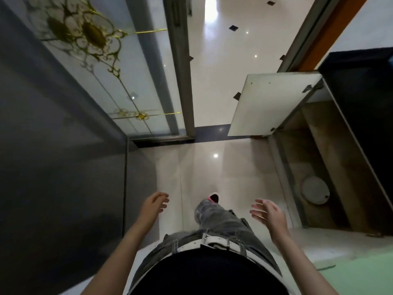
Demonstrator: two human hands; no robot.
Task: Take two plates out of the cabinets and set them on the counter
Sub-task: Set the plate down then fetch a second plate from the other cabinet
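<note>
Both empty, the left hand and right hand spread beside the open cabinet door.

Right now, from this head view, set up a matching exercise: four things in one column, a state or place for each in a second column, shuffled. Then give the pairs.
Things:
1. cabinet door
2. plate
3. left hand
4. belt

States or places:
A. white, around the waist
B. lying inside the open cabinet
C. swung open over the floor
D. empty, fingers loosely curled

Pairs: 1-C, 2-B, 3-D, 4-A

The right hand is empty too, with its fingers spread, on the cabinet's side.
</note>
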